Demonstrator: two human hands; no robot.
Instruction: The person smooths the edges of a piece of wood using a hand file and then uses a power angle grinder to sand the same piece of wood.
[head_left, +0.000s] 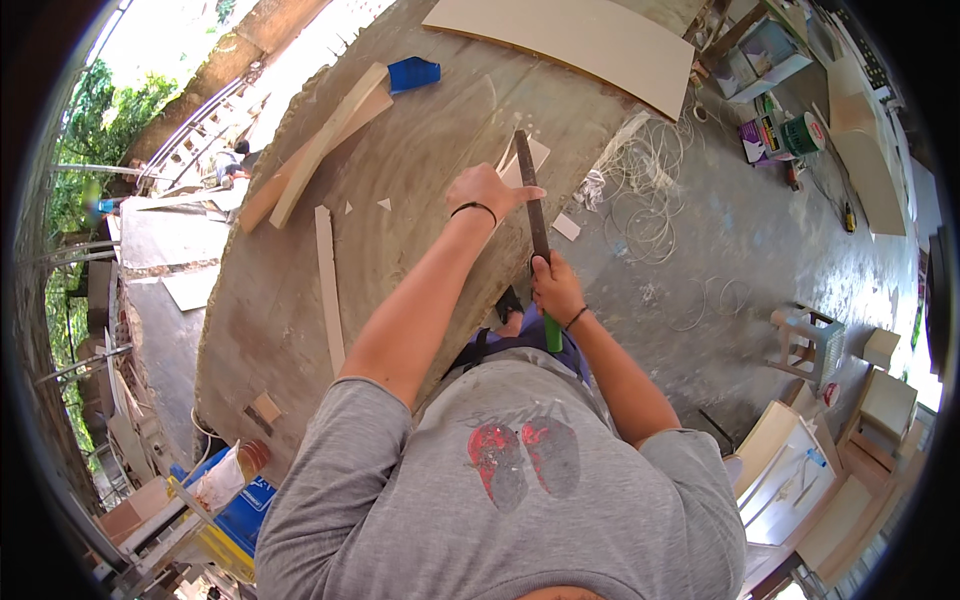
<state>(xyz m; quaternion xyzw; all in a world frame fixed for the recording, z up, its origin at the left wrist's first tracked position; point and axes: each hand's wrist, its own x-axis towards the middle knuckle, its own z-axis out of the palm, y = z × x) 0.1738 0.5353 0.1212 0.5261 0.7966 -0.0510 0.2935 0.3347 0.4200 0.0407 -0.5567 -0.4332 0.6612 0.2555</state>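
Observation:
My right hand (557,285) is closed around a long dark flat file (531,190), just above its green handle (553,335). The file points away from me, over the near right edge of the grey work surface. Curled at the far end of my arm, my left hand (482,190) grips a pale wooden board piece (534,160); its thumb reaches across to the file. Part of that piece is hidden under the hand and the file, so whether the file's face touches its edge cannot be made out.
Long wooden strips (325,150) and a blue piece (414,74) lie at the far left of the surface. One narrow strip (328,280) is left of my forearm. A large white panel (580,45) lies farther off. Tangled cord (645,190) and a stool (808,340) are on the right.

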